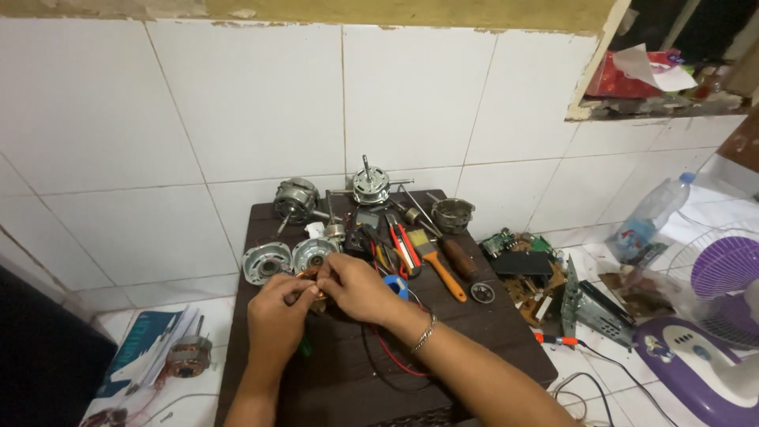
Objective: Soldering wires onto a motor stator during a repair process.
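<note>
My left hand (pixel 275 316) and my right hand (pixel 360 289) meet over a small dark table (pixel 474 340) and pinch a copper-wound motor part (pixel 310 278) between their fingertips. The part is mostly hidden by my fingers. A green-handled tool (pixel 304 346) shows just under my left hand. A bracelet sits on my right wrist. Red and black wires (pixel 387 352) trail from under my right hand across the table.
Motor housings (pixel 266 262) and motors (pixel 370 186) line the table's back by the tiled wall. Screwdrivers, a paintbrush (pixel 439 265) and pliers lie at the centre. Circuit boards (pixel 526 265), a metal bracket, a plastic bottle (pixel 648 217) and a purple fan (pixel 715 316) sit on the floor at right; a rotor (pixel 188 354) at left.
</note>
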